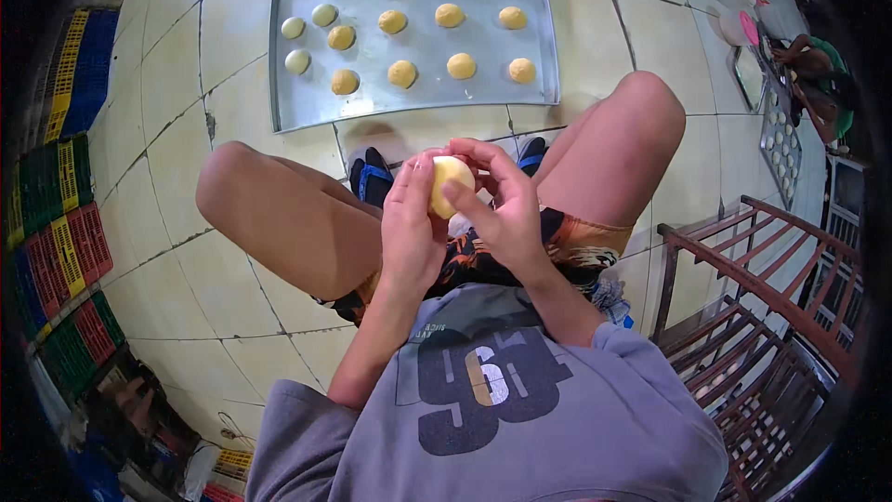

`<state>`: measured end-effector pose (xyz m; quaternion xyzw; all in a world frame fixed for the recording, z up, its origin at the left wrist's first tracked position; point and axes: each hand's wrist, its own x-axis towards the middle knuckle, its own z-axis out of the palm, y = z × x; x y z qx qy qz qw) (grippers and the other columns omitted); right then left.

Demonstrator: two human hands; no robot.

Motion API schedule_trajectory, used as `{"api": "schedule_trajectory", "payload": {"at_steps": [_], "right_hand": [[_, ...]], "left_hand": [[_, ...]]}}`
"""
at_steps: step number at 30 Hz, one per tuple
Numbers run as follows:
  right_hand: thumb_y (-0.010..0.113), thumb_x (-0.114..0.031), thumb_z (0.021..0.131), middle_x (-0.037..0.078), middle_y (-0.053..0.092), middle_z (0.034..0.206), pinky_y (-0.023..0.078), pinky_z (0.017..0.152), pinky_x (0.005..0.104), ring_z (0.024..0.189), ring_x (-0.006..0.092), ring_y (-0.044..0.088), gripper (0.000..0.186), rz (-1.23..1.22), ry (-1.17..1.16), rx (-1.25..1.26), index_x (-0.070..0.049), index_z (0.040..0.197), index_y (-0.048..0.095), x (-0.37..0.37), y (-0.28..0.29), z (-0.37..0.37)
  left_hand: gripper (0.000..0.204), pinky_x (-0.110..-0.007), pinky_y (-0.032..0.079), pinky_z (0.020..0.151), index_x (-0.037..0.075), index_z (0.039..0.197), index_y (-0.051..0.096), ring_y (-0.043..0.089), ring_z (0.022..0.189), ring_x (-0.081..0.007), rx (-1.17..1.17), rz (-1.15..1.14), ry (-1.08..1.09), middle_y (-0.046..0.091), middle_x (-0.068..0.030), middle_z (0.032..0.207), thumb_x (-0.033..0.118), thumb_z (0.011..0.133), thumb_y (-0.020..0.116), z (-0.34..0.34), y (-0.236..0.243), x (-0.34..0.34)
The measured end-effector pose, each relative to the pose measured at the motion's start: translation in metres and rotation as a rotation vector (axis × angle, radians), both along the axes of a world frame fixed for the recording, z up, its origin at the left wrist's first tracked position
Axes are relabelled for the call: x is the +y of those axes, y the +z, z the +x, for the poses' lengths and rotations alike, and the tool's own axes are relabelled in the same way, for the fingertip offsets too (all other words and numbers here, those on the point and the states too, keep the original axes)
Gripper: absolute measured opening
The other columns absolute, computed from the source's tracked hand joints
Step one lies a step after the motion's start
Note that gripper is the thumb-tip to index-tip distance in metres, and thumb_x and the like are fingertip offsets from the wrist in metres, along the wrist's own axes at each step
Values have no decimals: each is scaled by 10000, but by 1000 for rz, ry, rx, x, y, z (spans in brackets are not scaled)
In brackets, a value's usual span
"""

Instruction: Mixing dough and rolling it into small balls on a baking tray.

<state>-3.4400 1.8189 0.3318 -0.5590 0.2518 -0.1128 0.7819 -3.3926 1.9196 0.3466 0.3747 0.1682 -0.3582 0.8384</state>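
Observation:
A round dough ball, pale with a yellow layer on its face, sits between my two hands above my lap. My left hand cups it from the left with the fingers curled. From the other side my right hand grips it, the thumb pressed on the yellow face. Beyond my feet a large metal tray lies on the floor. It bears several yellow-topped dough balls in rows. Three plain pale dough balls are near its left edge.
Stacked colored plastic crates line the left side. A reddish-brown metal rack stands close on my right. Farther right, another person sits by a tray of dough pieces. Sandals with blue straps are on my feet.

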Motion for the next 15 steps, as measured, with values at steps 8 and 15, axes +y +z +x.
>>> {"api": "schedule_trajectory", "payload": {"at_steps": [8,15], "right_hand": [[636,-124,888,82,637,1009,481,776,235,876,146,589,288,268,-70,53,10,1138,585,0,-2,1],[575,-114,930,86,622,1057,464,803,234,895,137,573,274,-102,-38,2,5,1177,561,9,0,-3]], "left_hand": [[299,-255,489,788,26,1091,578,577,923,-144,29,25,8,601,-102,1066,284,1020,445,-1,0,1],[323,-273,495,818,28,1109,573,586,937,-148,-5,43,6,610,-105,1076,309,1020,440,-4,-2,-1]]}}
